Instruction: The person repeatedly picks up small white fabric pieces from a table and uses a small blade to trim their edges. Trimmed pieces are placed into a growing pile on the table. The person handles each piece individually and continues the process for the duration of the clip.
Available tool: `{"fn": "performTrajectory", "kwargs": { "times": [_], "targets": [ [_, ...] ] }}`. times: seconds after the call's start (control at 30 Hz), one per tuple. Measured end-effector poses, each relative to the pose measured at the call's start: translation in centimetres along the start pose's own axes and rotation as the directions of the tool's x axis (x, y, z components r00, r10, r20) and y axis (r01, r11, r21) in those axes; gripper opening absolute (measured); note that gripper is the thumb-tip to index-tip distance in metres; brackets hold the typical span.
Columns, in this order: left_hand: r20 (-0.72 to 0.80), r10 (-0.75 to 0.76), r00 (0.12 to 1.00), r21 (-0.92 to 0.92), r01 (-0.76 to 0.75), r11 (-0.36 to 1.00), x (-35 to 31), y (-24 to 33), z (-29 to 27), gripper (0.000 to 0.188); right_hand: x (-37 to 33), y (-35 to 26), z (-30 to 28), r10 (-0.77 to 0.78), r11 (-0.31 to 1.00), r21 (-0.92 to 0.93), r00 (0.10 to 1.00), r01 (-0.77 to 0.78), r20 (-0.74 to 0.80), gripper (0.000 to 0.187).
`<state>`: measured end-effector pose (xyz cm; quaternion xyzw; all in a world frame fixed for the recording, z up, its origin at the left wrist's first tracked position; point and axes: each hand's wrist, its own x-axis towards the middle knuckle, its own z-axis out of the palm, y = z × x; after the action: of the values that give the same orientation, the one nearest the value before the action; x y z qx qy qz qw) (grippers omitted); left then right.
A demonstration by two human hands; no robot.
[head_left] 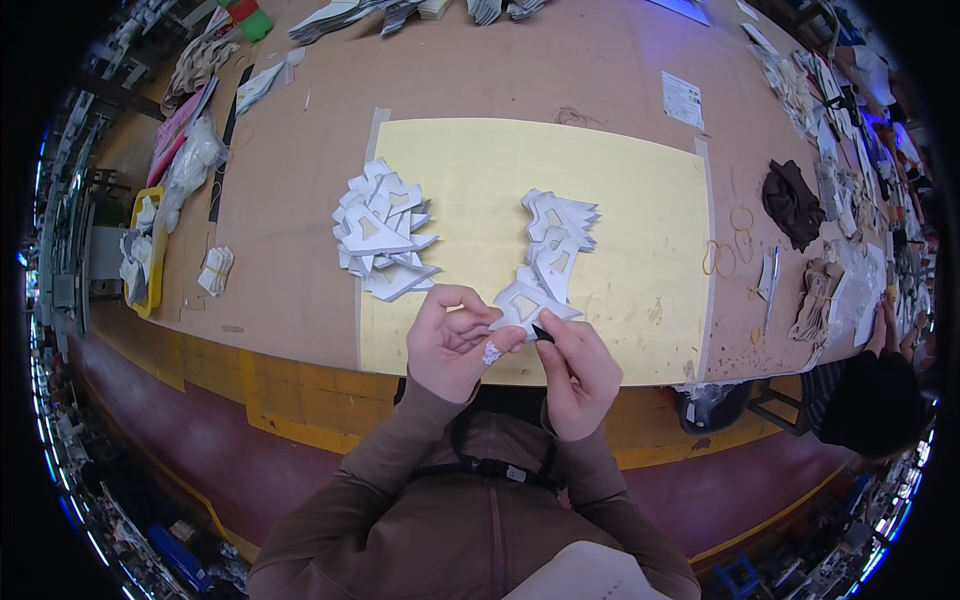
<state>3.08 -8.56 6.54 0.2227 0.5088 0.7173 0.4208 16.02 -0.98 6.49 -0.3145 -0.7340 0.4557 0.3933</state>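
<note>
At the near edge of the yellow sheet, my left hand (452, 345) pinches a white cut-out piece (520, 303) with an opening in its middle. A small white frilly thing sits at the thumb of that hand. Against the piece's right side, my right hand (584, 378) closes its fingers on a small black object (541, 332), whose kind I cannot make out. Just beyond the held piece lies a row of similar overlapping white pieces (556, 240). Farther left is a larger, looser pile of white pieces (378, 230).
The yellow sheet (470, 150) is taped onto a brown-covered table (290, 120). Rubber bands (720, 258), a dark cloth (793, 205) and a tied bundle (817, 298) lie right. A small white bundle (215, 270) and yellow tray (157, 265) are left. Another person (872, 400) is at right.
</note>
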Motion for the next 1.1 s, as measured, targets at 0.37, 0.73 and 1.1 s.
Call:
{"fn": "performTrajectory", "kwargs": {
  "times": [0.37, 0.73, 1.1],
  "targets": [
    [-0.026, -0.020, 0.999, 0.001, 0.020, 1.000, 0.0, 0.0, 0.0, 0.038, -0.2, 0.5, 0.3, -0.021, 1.000, -0.002, 0.999, 0.021, 0.029, 0.026],
    [-0.109, -0.103, 0.989, -0.086, 0.094, 0.992, 0.4, 0.1, 0.3, 0.043, -1.4, 0.9, -0.2, 0.479, 0.573, 0.667, 0.855, -0.477, 0.200, 0.025],
    [-0.084, 0.005, 0.996, 0.061, 0.000, 0.998, -0.3, -0.5, 0.7, 0.036, -0.4, 0.7, 0.5, 0.008, 0.999, 0.052, 1.000, -0.009, 0.022, 0.032]
  ]
}}
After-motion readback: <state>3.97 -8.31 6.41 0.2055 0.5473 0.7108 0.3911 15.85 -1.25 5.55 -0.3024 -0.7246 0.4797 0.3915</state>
